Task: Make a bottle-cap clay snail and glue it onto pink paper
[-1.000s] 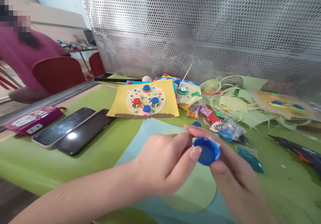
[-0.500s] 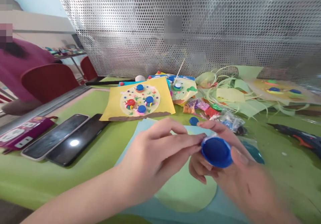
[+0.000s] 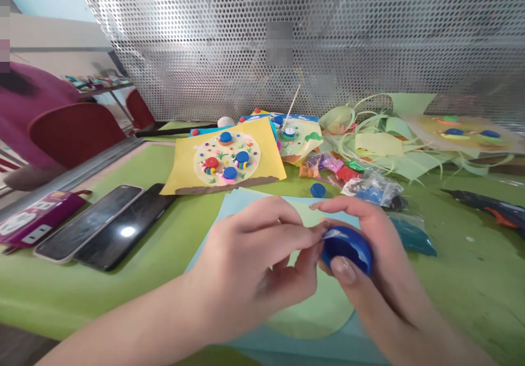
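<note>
Perforated metal sheeting (image 3: pixel 197 21) rises behind the green table (image 3: pixel 77 295) where you work. Your blue cap (image 3: pixel 348 251) is held up in front of you, tilted, its hollow side partly toward you, with whitish patches along the rim. Your right hand (image 3: pixel 383 284) is half curled around it, thumb pressed at the near rim, the other fingers round the far side. Your left hand (image 3: pixel 254 245) has its fingertips drawn together against the cap's left edge; whether they grip the rim or some small scrap cannot be told. Below lies a pale green paper circle (image 3: pixel 315 317) on light blue paper (image 3: pixel 223 218). Just beyond is a smaller-looking blue cap (image 3: pixel 318 190), near plastic packets (image 3: pixel 381 188); a glue gun (image 3: pixel 500 213) lies well off to the right.

You seem to be working at the rim. Let the right hand steady the cap without squeezing, turn it a little at a time, and keep your left fingertips light and close to the edge.
</note>
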The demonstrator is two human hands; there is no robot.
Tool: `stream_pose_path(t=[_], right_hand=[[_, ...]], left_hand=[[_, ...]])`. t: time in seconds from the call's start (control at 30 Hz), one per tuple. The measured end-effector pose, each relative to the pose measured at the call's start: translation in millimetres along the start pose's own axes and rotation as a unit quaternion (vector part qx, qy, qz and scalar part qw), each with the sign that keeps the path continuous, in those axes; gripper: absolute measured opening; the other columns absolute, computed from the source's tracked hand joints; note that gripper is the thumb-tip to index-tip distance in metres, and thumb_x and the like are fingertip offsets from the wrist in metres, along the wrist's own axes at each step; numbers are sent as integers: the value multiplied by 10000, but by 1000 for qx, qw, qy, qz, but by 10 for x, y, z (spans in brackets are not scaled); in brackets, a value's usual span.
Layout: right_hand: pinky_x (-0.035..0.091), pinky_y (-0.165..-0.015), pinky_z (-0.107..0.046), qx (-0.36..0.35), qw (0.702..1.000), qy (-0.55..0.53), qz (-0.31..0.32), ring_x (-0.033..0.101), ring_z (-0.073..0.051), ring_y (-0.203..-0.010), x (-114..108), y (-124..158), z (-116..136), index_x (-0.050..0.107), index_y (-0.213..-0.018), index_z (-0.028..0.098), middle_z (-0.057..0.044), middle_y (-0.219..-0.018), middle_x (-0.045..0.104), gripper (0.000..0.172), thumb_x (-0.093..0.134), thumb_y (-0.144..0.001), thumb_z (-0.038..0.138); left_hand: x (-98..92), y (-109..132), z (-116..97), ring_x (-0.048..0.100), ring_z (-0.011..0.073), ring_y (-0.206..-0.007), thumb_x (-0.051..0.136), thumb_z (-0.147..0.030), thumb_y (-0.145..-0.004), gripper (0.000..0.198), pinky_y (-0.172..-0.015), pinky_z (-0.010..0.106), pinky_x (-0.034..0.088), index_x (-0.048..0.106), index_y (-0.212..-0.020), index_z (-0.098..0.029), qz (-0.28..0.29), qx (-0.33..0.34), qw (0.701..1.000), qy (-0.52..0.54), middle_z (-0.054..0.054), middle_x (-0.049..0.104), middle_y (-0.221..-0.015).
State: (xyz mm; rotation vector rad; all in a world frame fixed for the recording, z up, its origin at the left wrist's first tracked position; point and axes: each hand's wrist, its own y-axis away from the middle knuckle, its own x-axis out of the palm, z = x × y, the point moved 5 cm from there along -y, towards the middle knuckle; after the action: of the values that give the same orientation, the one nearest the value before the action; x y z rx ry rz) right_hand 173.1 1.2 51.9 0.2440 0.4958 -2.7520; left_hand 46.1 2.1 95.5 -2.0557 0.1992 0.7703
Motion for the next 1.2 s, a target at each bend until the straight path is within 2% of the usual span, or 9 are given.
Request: stream_pose_path(t=[0.17, 0.33, 0.43, 0.53, 0.67, 0.8, 0.9, 1.07, 1.2], right_hand=[[416, -400, -158, 3, 999, 42, 13, 394, -65, -415, -7, 2, -28, 299, -1162, 396, 46, -780, 552, 427, 389, -869, 99], [426, -447, -207, 33, 997, 57, 26, 420, -100, -483, -32, 19, -80, 273, -1156, 371, 58, -657, 456, 415, 346, -859, 91], [398, -423, -216, 38, 996, 77, 36, 403, -108, -466, -47, 32, -76, 275, -1152, 347, 63, -612, 411, 390, 332, -853, 103], [418, -427, -220, 36, 991, 124, 31, 439, -111, -479, -74, 28, -51, 283, -1150, 339, 51, -648, 431, 400, 361, -834, 107], [394, -400, -200, 2, 986, 160, 39, 426, -103, -441, -73, 4, 8, 283, -1156, 312, 60, -611, 429, 408, 377, -826, 92], [357, -380, -219, -20, 977, 213, 22, 367, -101, -400, -81, -5, 28, 284, -1159, 296, 61, -602, 385, 430, 417, -796, 106], [357, -381, -218, -22, 970, 241, 19, 364, -100, -392, -70, -1, 12, 285, -1148, 293, 65, -598, 384, 446, 427, -772, 99], [389, -431, -223, -23, 972, 230, 35, 512, -137, -514, -20, 24, -29, 326, -1072, 279, 29, -663, 530, 367, 405, -770, 86], [360, -418, -223, 2, 979, 203, 28, 487, -133, -499, -10, 35, -34, 390, -993, 258, 24, -645, 527, 256, 393, -788, 105]], left_hand=[[16, -6, -4, 460, 41, -502, 583, -32, -721, 151, -484, 125, 434, 618, -600, -115, 1, -15, 1000, 8, -2, 543, -616], [21, -40, 31, 446, 39, -485, 588, -46, -738, 146, -456, 131, 412, 633, -617, -113, 34, -34, 998, 33, -12, 529, -597], [7, -47, 75, 463, 32, -501, 590, -45, -751, 106, -471, 121, 416, 642, -717, -130, 78, -55, 994, 52, -21, 543, -656], [8, -19, 126, 496, 38, -580, 561, -91, -806, 81, -526, 115, 424, 598, -801, -162, 157, -81, 983, 41, -21, 533, -753], [51, 37, 118, 480, 69, -608, 436, -143, -891, 91, -560, 163, 406, 515, -915, -180, 268, -51, 962, 15, -8, 508, -807], [136, 56, 129, 449, 91, -578, 361, -131, -900, 133, -522, 193, 363, 467, -833, -176, 319, -41, 947, -2, -11, 488, -735], [185, 46, 130, 390, 84, -541, 353, -85, -860, 181, -501, 180, 341, 427, -725, -180, 307, -42, 951, 12, -28, 444, -664], [189, 17, 107, 243, 83, -471, 355, -30, -728, 222, -424, 181, 255, 356, -574, -190, 203, -18, 979, -33, -61, 278, -536], [188, 5, 97, 306, 91, -458, 367, -71, -742, 222, -417, 209, 255, 409, -556, -186, 174, 35, 975, -134, -49, 373, -493]])
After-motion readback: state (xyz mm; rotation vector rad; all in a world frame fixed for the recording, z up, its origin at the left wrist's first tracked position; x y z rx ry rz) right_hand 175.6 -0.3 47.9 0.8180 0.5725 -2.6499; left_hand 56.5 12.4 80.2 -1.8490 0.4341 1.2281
